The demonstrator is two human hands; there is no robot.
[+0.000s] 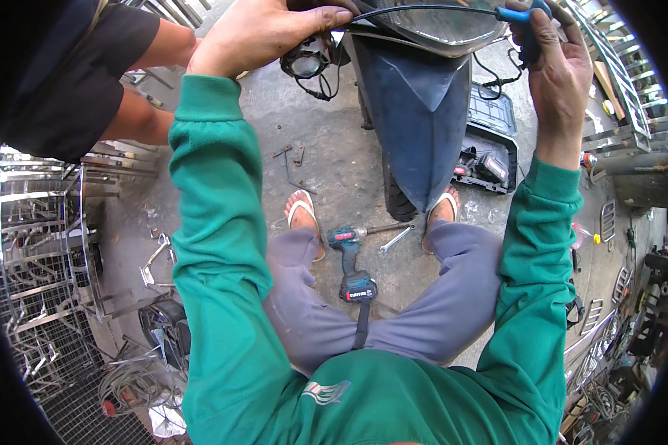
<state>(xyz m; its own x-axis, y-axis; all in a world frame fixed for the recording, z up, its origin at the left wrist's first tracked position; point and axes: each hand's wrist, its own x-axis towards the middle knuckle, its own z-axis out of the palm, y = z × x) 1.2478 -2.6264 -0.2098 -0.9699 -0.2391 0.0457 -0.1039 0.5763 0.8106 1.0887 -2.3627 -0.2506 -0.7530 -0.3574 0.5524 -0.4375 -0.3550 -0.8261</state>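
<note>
A long thin dark rod [423, 9] with a blue handle [513, 14] spans the top of the view above a motorbike's front. My right hand [560, 78] is closed around the blue and black grip end. At the rod's other end, my left hand [271, 33] has its thumb laid along it; its fingers curl at the upper edge, where what they hold is partly hidden. Below the left hand hangs a round lamp [306, 61] with loose wires. Between my arms stands the dark blue front panel [412, 104], and a wire with a connector [497, 83] dangles at its right.
On the floor between my feet lie a cordless impact driver [352, 263] and a wrench [397, 239]. An open toolbox [490, 159] sits right of the wheel. Another person's legs [137, 111] are at the left, near metal racks [44, 237]. Metal parts [608, 222] line the right.
</note>
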